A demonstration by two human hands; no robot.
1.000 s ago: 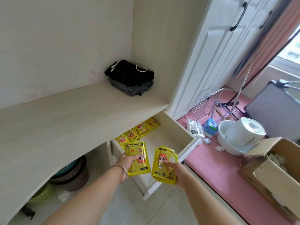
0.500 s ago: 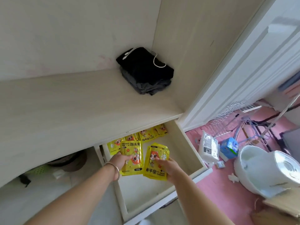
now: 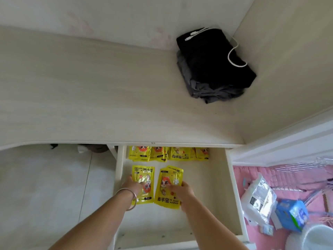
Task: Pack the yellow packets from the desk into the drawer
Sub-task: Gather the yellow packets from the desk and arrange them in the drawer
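The white drawer (image 3: 232, 192) stands pulled out under the pale wooden desk (image 3: 108, 98). A row of yellow packets (image 3: 167, 153) lies along its back, half under the desk edge. My left hand (image 3: 133, 186), with a bangle on the wrist, grips a yellow packet (image 3: 143, 175) low inside the drawer on the left. My right hand (image 3: 182, 191) holds a small stack of yellow packets (image 3: 167, 188) beside it, thumb on top. Both lots are just above or on the drawer floor; I cannot tell which.
A folded black and grey cloth pile (image 3: 214, 65) with a white cable sits in the desk's back right corner. To the right, on a pink mat (image 3: 252, 177), lie a clear plastic pack (image 3: 259, 199), a blue box (image 3: 292, 215) and a white basin (image 3: 317, 239).
Both hands have gone down and forward into the drawer with their packets, which now lie low near its floor. The view has tilted down over the drawer.
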